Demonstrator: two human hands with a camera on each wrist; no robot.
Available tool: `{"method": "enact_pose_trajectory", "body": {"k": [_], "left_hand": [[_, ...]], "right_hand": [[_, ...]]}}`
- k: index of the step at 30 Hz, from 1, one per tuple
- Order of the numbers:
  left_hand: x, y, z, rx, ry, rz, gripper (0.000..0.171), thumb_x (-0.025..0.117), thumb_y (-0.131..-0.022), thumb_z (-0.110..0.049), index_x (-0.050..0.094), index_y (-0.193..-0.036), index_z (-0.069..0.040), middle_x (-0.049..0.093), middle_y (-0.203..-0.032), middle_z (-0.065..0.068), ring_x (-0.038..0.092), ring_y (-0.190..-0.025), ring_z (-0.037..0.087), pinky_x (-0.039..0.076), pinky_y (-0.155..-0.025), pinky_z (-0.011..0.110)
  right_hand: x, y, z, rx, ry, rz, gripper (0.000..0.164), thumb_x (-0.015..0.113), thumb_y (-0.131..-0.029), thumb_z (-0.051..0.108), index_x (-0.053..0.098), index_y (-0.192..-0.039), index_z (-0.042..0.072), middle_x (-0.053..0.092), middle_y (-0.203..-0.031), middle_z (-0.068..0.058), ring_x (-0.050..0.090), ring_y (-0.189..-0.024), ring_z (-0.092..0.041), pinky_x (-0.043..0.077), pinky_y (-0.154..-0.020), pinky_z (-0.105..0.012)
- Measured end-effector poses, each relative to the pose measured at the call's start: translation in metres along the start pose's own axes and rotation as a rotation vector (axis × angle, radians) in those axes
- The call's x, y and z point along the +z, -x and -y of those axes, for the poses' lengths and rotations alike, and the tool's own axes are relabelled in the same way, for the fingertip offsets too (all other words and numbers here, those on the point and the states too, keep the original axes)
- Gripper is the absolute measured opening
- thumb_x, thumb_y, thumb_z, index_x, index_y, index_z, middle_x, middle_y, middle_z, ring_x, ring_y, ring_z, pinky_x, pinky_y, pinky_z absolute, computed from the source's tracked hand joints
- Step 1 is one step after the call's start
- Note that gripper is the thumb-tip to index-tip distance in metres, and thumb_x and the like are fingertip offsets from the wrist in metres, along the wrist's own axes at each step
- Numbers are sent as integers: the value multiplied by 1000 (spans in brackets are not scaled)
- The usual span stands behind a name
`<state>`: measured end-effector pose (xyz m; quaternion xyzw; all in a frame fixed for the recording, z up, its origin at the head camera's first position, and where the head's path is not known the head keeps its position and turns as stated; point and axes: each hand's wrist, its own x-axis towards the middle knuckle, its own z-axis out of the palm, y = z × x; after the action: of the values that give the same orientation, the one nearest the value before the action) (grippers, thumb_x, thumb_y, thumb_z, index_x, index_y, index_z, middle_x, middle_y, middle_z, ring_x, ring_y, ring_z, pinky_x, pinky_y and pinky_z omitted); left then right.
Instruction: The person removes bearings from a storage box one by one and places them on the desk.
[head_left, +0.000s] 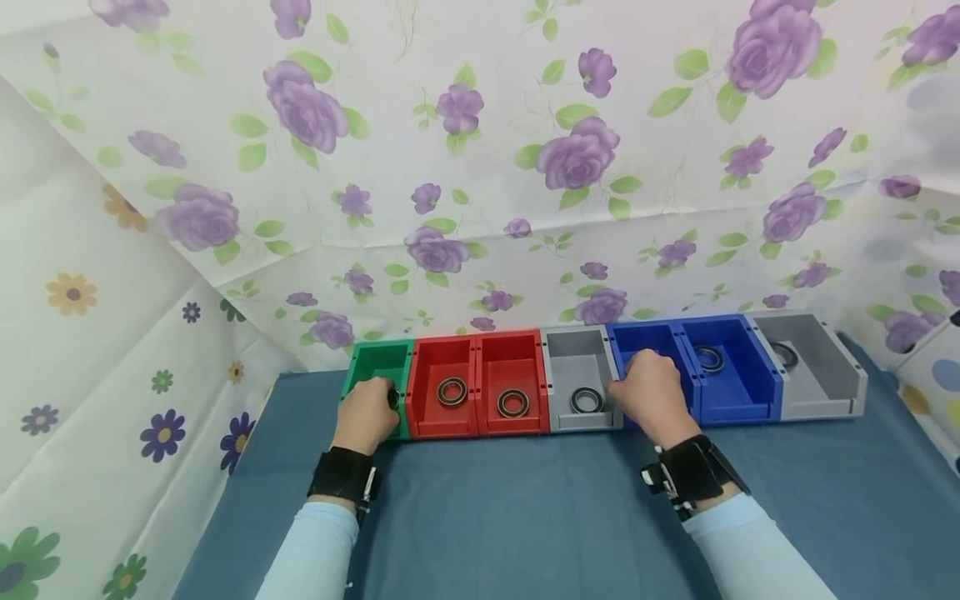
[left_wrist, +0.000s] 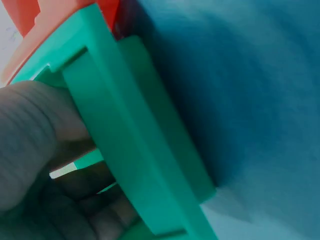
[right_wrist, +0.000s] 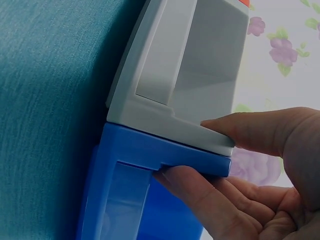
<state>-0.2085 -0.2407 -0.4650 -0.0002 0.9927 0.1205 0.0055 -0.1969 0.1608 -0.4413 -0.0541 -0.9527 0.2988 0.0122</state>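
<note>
My left hand [head_left: 365, 414] reaches over the front wall of the green bin [left_wrist: 125, 130], fingers curled inside. A dark ring bearing [head_left: 393, 398], partly covered, stands on edge at these fingers, which seem to pinch it. Their tips are hidden in the left wrist view. My right hand [head_left: 654, 396] grips the adjoining side walls of a grey bin [right_wrist: 155, 112] and a blue bin [right_wrist: 135, 145]. The thumb lies on the grey side and the index finger on the blue. A bearing [head_left: 587, 400] lies in that grey bin. The right hand partly covers the blue bin's inside.
Two red bins [head_left: 442, 423] between the hands hold one bearing [head_left: 452, 392] and another bearing [head_left: 513, 403]. Farther right, a second blue bin [head_left: 742, 412] and a grey bin [head_left: 825, 407] also contain bearings. The row stands on a blue-green cloth [head_left: 510, 517] before a floral backdrop [head_left: 495, 192].
</note>
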Motion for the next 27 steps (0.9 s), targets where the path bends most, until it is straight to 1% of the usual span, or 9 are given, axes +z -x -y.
{"method": "enact_pose_trajectory", "body": {"k": [3, 6, 7, 10, 13, 16, 21, 24, 27], "left_hand": [[1, 5, 4, 36, -1, -63, 18, 63, -75, -4, 63, -93, -7, 58, -78, 6, 51, -66, 20, 43, -54, 35], [0, 10, 5, 71, 4, -130, 31, 66, -77, -10, 63, -108, -4, 62, -92, 10, 56, -77, 22, 48, -63, 39], [-2, 12, 6, 80, 11, -155, 36, 67, -78, -12, 61, -113, -3, 62, -97, 12, 56, -82, 24, 49, -66, 41], [-10, 16, 5, 103, 18, -232, 42, 67, -81, -19, 58, -119, -3, 60, -104, 16, 55, -93, 31, 49, -74, 46], [-20, 21, 4, 121, 29, -302, 47, 67, -82, -21, 55, -125, -4, 58, -110, 18, 52, -100, 35, 47, -78, 48], [-29, 26, 0, 145, 44, -336, 51, 68, -82, -21, 53, -129, -7, 56, -113, 18, 52, -101, 35, 47, -80, 47], [-41, 39, -7, 184, 83, -360, 56, 69, -83, -21, 49, -133, -9, 55, -115, 17, 52, -103, 32, 47, -80, 46], [-47, 48, -11, 208, 109, -390, 56, 69, -83, -21, 50, -134, -9, 54, -115, 15, 52, -102, 29, 49, -77, 43], [-51, 56, -13, 237, 128, -439, 55, 69, -83, -23, 51, -133, -11, 52, -112, 13, 51, -98, 25, 50, -73, 39]], "right_hand": [[0, 0, -1, -14, -5, -8, 40, 68, -78, 23, 39, -52, 12, 27, -50, 5, 36, -41, -14, 31, -37, -27], [1, 0, -1, -19, -6, -8, 40, 68, -78, 23, 39, -51, 13, 27, -49, 5, 35, -41, -14, 31, -37, -27], [1, 0, -1, -18, -4, -7, 40, 67, -78, 22, 39, -51, 13, 26, -49, 5, 36, -41, -14, 31, -37, -27], [0, 0, 0, -7, 3, 6, 38, 66, -78, 21, 40, -52, 12, 27, -49, 4, 40, -41, -15, 34, -38, -27], [-1, 0, 2, 6, 6, 20, 35, 65, -78, 20, 42, -53, 12, 30, -49, 3, 45, -43, -16, 38, -39, -28], [-3, 0, 2, 13, 11, 24, 33, 65, -78, 19, 44, -54, 11, 32, -49, 3, 47, -45, -17, 39, -40, -28], [-3, -1, 3, 32, 15, 30, 34, 66, -78, 21, 44, -54, 11, 32, -49, 3, 47, -45, -17, 40, -40, -29], [-2, 0, 3, 45, 14, 35, 35, 66, -78, 21, 43, -54, 12, 31, -49, 3, 47, -45, -17, 40, -40, -29], [-1, -1, 4, 50, 23, 39, 33, 65, -78, 21, 45, -55, 11, 34, -50, 2, 48, -46, -18, 40, -41, -29]]}}
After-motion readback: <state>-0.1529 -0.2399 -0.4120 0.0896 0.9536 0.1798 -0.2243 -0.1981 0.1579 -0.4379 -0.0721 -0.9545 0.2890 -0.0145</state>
